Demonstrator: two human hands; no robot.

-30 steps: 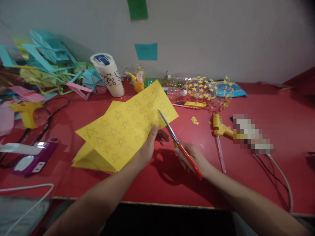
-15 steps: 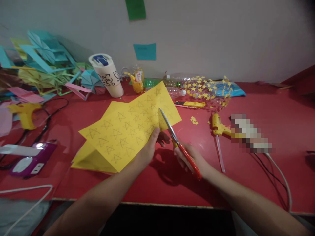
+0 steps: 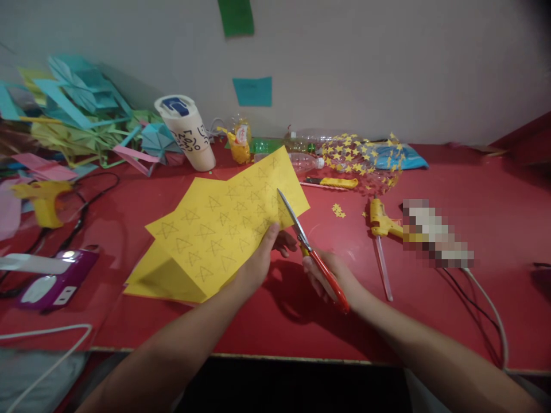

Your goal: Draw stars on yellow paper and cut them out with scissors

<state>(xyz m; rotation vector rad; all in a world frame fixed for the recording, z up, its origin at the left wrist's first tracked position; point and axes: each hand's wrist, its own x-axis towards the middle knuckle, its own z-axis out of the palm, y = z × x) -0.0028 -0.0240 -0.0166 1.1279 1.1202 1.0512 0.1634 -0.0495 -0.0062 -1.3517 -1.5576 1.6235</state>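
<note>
A sheet of yellow paper (image 3: 224,229) with several pencilled stars is held up by my left hand (image 3: 262,252), thumb on top and fingers underneath. My right hand (image 3: 331,275) grips red-handled scissors (image 3: 325,272). One long blade lies over the sheet's right part, pointing up and left; the other blade is not plainly visible. Below the held sheet, more yellow paper (image 3: 159,275) rests on the red table. A small pile of cut yellow stars (image 3: 338,210) lies beyond my right hand.
A yellow glue gun (image 3: 381,221) with its stick lies right; another glue gun (image 3: 45,201) is left, near a purple power strip (image 3: 60,278). Behind are a white tumbler (image 3: 187,132), a yellow cutter (image 3: 338,183), plastic bottles (image 3: 301,162) and colourful folded paper (image 3: 81,97).
The held sheet has turned slightly, its right corner shifting left and its left corner shifting right. Both hands and the scissors stay almost where they were.
</note>
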